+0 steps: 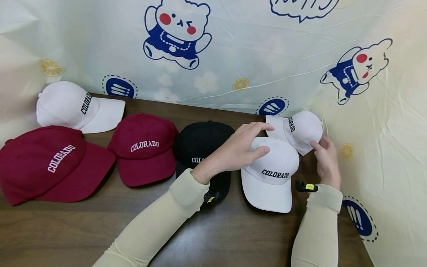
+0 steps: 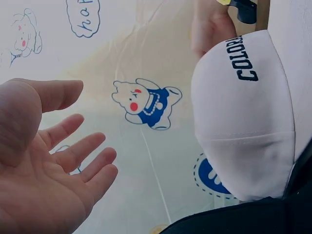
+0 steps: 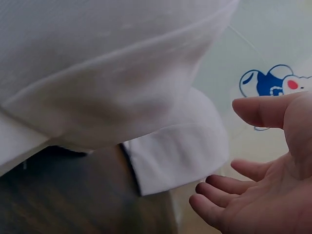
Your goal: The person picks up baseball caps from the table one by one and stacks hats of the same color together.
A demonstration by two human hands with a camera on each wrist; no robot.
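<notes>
Both the left hand (image 1: 238,146) and right hand (image 1: 327,160) look loosely spread, gripping nothing; a careless right-hand nudge could shove the far cap (image 1: 306,128) beside it into the near cap (image 1: 271,159).

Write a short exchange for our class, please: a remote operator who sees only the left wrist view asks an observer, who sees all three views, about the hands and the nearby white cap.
Operator: On the left wrist view, I have the left hand and one front white cap. Is another white one close to it?
Observer: Yes. The head view shows a rear white cap behind it, toward the person's right.
Operator: I see only part of the right hand beyond the front one. Is it closed?
Observer: No. The right wrist view shows its thumb spread apart from its fingers.
</notes>
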